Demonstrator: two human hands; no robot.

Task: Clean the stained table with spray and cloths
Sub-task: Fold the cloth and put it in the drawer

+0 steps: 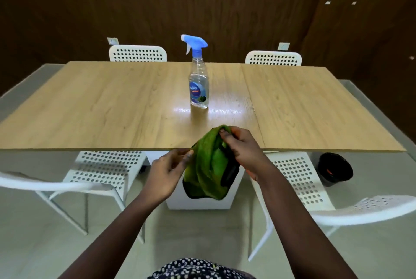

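Both hands on bunched green microfibre cloth [208, 164], held in the air at near edge of light wood-laminate table [112, 107]. Right hand [244, 150] pinches its top fold; left hand [167, 173] pinches its left edge. Clear plastic spray bottle with blue trigger head [198, 76] stands upright on table, beyond right hand, apart from cloth.
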